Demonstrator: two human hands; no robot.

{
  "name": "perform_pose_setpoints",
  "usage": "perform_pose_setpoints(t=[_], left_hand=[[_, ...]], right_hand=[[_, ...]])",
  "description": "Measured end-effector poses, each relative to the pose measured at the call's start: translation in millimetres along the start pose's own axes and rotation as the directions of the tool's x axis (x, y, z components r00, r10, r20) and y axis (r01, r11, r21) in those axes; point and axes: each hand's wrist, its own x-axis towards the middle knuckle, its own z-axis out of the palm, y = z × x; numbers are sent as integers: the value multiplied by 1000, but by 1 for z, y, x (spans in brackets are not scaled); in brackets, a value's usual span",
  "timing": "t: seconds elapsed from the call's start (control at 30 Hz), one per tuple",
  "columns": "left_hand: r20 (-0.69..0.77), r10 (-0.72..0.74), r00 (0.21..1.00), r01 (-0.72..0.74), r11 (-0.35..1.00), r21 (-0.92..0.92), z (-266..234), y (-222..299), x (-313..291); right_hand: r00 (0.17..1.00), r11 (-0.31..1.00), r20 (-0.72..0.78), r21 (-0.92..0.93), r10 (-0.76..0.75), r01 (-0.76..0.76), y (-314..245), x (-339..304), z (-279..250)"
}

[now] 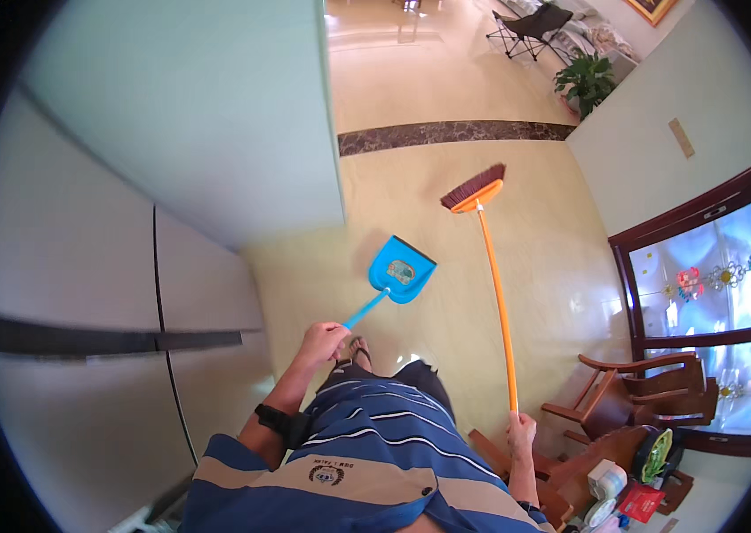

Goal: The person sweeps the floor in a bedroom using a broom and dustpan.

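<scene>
Taking the clock from the middle of your view, your left hand (325, 341) is at seven o'clock, closed around the upper end of the blue dustpan's handle (366, 309). The dustpan (402, 269) itself lies just off centre — its straight edge faces one o'clock, above the pale floor (429, 355). Your right hand (523, 433) is between four and five, its fingers wrapped round the near end of the orange broom (500, 302). The stick runs up to the broom head at two o'clock, dark red bristles (471, 185) on its far side; you cannot tell whether they touch the floor. Dustpan and broom head stand apart. A wooden chair (606, 397) is at four o'clock, a potted plant (586, 82) between one and two, near a dark folding chair (532, 24) at one — and a grey cabinet (82, 266) fills nine o'clock
</scene>
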Motion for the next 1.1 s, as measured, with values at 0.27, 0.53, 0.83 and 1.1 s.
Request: perform_pose_setpoints(t=[0.27,0.53,0.83,1.1], left_hand=[[-10,-10,1000,11,998,62,24,148,182],[-80,7,997,-17,993,-119,28,279,355],[-233,-51,971,-4,973,-231,-7,406,558],[-301,-78,950,4,970,-242,-62,571,758]], right_hand=[[997,999,60,-6,-44,44,-126,82,58],[986,995,155,81,-63,50,-319,319,93],[930,983,329,137,-165,126,-645,522,141],[911,983,372,84,-181,161,-854,646,209]])
